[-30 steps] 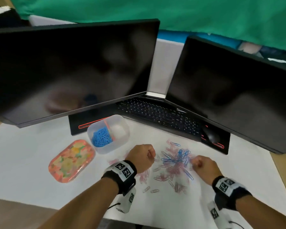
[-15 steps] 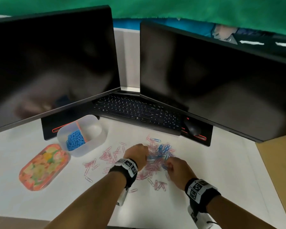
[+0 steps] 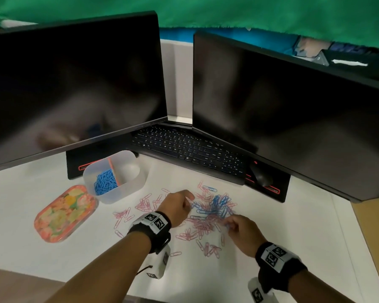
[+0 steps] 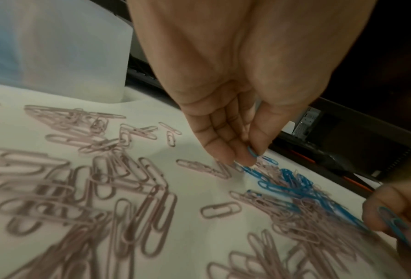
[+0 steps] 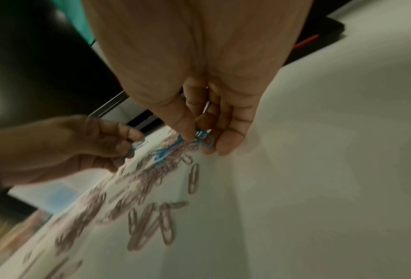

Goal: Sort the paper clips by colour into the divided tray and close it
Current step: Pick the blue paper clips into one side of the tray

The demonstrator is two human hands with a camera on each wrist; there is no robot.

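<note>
Paper clips (image 3: 208, 215) lie every way; both hands pinch blue ones.

Both hands' fingers (image 4: 238, 151) pinched together

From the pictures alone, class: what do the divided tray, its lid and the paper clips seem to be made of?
Divided tray: frosted translucent plastic; blue clips show through its wall. Lid: glossy, floral print; plastic or tin, unclear. Paper clips: bent wire, matte pink or blue coating, probably over metal.
</note>
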